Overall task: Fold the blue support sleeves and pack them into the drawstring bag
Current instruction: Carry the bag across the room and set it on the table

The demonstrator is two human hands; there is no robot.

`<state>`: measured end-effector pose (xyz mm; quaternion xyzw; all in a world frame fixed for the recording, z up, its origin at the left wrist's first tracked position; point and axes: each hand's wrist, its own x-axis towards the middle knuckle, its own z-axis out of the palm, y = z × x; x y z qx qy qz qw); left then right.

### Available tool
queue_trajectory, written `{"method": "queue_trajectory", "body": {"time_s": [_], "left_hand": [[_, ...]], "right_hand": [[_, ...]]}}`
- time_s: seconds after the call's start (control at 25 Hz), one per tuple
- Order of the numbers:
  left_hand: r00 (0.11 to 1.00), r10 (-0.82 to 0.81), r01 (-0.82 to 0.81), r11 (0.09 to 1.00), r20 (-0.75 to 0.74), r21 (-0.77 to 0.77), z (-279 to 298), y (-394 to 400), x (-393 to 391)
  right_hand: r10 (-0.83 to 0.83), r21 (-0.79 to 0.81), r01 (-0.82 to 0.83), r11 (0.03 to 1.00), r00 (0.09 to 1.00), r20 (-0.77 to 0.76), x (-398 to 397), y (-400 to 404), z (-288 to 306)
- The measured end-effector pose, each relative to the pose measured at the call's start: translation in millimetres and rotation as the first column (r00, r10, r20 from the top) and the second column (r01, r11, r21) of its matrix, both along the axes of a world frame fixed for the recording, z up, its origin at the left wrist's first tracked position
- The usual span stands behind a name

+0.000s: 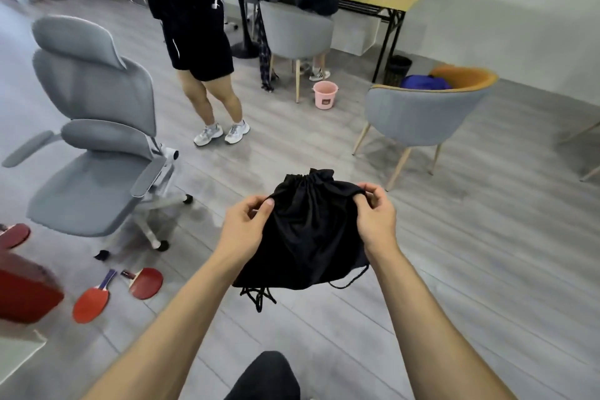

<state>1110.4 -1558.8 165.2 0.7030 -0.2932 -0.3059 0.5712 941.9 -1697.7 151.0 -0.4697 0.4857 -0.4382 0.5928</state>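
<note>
Grey floor, black drawstring bag gathered shut, contents hidden, both hands apparently pinching.

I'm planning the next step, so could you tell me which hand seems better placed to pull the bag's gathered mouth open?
Probably the right hand: it pinches the black bag higher up, nearer the gathered mouth. The left hand grips the opposite edge slightly lower and can steady it.

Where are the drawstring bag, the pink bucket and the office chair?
drawstring bag (311, 237), head view, middle of its black front cloth.
pink bucket (325, 95), head view, its side wall.
office chair (94, 91), head view, its grey backrest.
</note>
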Motion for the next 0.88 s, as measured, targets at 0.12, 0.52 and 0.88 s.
{"method": "queue_trajectory", "body": {"time_s": [0.12, 0.52, 0.88], "left_hand": [[0.999, 0.032, -0.032, 0.999, -0.02, -0.001, -2, -80, 15], [0.985, 0.164, -0.167, 0.983, -0.049, -0.074, -2, -357, 120], [0.971, 0.24, -0.239, 0.967, 0.011, -0.084, -4, -589, 238]], "right_hand": [[0.034, -0.01, -0.034, 0.999, 0.999, 0.002, 19, -87, 1], [0.12, -0.043, -0.122, 0.992, 0.992, -0.035, 135, -362, 3], [0.116, -0.088, -0.128, 0.988, 0.984, -0.133, 270, -620, -17]]}}
